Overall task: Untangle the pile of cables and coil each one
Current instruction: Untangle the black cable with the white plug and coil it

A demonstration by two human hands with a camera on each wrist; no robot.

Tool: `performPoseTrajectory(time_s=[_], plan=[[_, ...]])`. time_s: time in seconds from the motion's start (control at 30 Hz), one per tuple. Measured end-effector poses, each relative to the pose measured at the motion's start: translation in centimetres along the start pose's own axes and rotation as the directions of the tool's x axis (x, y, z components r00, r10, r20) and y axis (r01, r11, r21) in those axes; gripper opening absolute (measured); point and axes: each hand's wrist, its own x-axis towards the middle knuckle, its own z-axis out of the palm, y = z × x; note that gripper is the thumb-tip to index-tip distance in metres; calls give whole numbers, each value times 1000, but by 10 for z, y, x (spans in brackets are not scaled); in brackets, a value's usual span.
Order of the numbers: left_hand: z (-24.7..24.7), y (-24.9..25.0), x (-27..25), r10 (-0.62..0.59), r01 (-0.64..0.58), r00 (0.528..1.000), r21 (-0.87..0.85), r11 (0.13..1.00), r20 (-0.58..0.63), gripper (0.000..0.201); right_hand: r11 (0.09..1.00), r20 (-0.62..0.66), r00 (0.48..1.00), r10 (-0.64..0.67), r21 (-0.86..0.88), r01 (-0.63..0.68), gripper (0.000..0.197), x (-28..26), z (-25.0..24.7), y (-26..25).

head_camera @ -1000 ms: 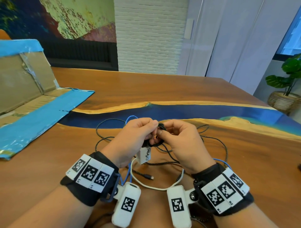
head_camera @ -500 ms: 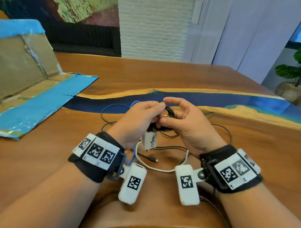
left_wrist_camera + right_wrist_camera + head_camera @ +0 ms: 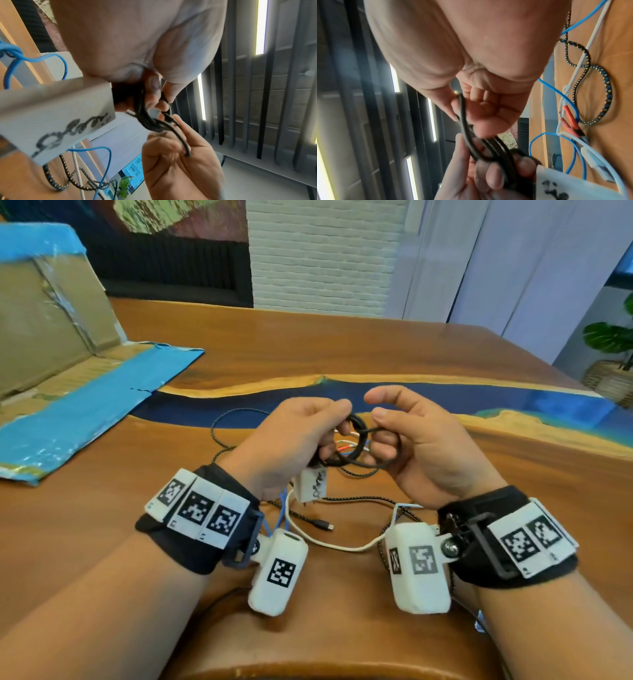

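My left hand (image 3: 301, 436) grips a small coil of black cable (image 3: 356, 445) above the table, and a white labelled charger block (image 3: 311, 486) hangs below it. In the left wrist view the black coil (image 3: 147, 119) runs through my curled left fingers. My right hand (image 3: 404, 436) holds the loose end of that black cable (image 3: 464, 119) in its curled fingers, thumb raised. On the table below lie a braided black-and-yellow cable (image 3: 356, 499), a white cable (image 3: 339, 546) and a thin blue wire (image 3: 282, 508), tangled together.
An opened cardboard box with blue tape (image 3: 68, 378) lies at the left on the wooden table (image 3: 342, 347), which has a blue resin strip. A potted plant (image 3: 613, 350) stands off the far right. A USB plug (image 3: 322, 524) of the braided cable lies near my left wrist.
My hands have lifted slightly and moved apart. The right thumb has come off the coil and a loop of black cable now shows between the hands.
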Motion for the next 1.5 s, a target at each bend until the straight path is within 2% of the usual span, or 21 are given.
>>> performPoseTrajectory(time_s=[0.1,0.2,0.4,0.57,0.73,0.83,0.93,1.03,1.13,1.2,1.33,1.4,1.5], plan=[[4,0,-2,28,-28,1000,49,998,10,35,999,23,999,38,3,-38,17,1,-2,1],[-2,0,0,72,-69,997,77,995,-40,35,998,92,994,61,5,-62,21,-1,-6,-2],[-9,-3,3,181,-155,979,230,961,-97,34,997,135,990,42,-67,-33,24,-4,-13,-10],[-19,-1,5,138,-119,981,137,983,-136,30,998,97,994,-59,-26,62,28,-1,-14,-9],[-20,-2,7,110,-97,981,91,991,-158,32,997,38,999,6,77,-9,25,0,-10,-8],[-19,0,7,69,-67,986,14,998,-153,34,995,-39,999,-27,-100,23,22,2,-14,-5],[-15,5,4,5,-15,999,-210,978,-51,32,916,-130,977,-172,-387,109,20,7,-14,4],[-9,10,0,4,4,1000,-343,939,23,30,842,-107,962,-252,-513,163,8,11,-10,13],[-4,9,-2,20,1,999,-400,917,47,27,772,-78,939,-336,-593,227,6,11,-5,21],[-3,8,-2,33,-14,999,-400,916,41,26,796,-100,935,-341,-560,230,7,10,-1,22],[-2,5,1,68,-78,997,-334,939,-41,24,956,-127,978,-167,-265,129,13,4,4,18],[-3,3,2,105,-126,990,-276,953,-89,24,976,-104,988,-116,-195,94,19,2,4,16],[-3,3,2,136,-159,985,-237,958,-108,24,969,-102,985,-141,-218,116,16,2,6,18]])
